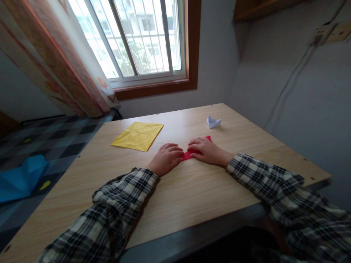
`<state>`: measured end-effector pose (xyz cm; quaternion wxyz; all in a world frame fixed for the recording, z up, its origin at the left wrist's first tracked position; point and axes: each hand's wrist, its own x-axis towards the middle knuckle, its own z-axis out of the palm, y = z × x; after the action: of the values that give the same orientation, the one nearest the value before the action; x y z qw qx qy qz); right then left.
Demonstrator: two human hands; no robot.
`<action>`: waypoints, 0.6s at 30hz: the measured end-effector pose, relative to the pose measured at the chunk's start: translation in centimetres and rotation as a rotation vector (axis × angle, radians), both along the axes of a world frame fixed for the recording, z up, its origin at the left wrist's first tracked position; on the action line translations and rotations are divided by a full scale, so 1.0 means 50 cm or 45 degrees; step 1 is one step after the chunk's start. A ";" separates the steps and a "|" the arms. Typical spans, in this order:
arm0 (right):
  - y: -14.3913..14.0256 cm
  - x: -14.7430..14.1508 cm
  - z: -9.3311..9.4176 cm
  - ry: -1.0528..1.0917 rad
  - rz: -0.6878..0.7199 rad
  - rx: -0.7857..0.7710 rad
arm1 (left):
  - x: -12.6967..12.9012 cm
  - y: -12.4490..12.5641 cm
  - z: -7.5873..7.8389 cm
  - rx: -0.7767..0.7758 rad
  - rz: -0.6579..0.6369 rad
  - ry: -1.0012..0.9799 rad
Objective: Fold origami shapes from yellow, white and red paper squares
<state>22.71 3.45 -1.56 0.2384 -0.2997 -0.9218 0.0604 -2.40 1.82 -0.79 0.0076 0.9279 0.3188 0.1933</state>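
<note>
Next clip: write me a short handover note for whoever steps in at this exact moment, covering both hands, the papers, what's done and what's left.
Left hand: flat on the light wooden table, fingertips at the red paper's edge.
Right hand: palm down, pressing the small red folded paper, which is mostly hidden under it.
Creased yellow square paper sheet: lying open, beyond the left hand, untouched.
Small white folded paper boat: beyond the right hand, apart from it.
Done: the white piece looks finished; the yellow shows creases.
Left: the red piece is partly folded; its stage is hidden.

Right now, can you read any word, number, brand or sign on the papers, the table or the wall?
None: no readable text anywhere.
Red paper under both hands: plain.
Yellow sheet: creases only.
White folded paper: blank.
Wall socket: too blurred to show any marking.
</note>
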 end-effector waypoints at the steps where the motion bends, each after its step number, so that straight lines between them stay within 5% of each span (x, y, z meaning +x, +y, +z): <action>1: 0.000 -0.001 0.001 0.003 0.003 -0.010 | 0.000 0.000 0.001 -0.005 0.001 0.001; 18: -0.002 -0.006 0.003 -0.008 -0.024 -0.023 | -0.001 0.000 0.001 -0.047 -0.036 -0.037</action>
<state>22.39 3.37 -1.39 0.2333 -0.3105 -0.9192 0.0655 -2.43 1.84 -0.73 0.0321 0.9290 0.3091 0.2009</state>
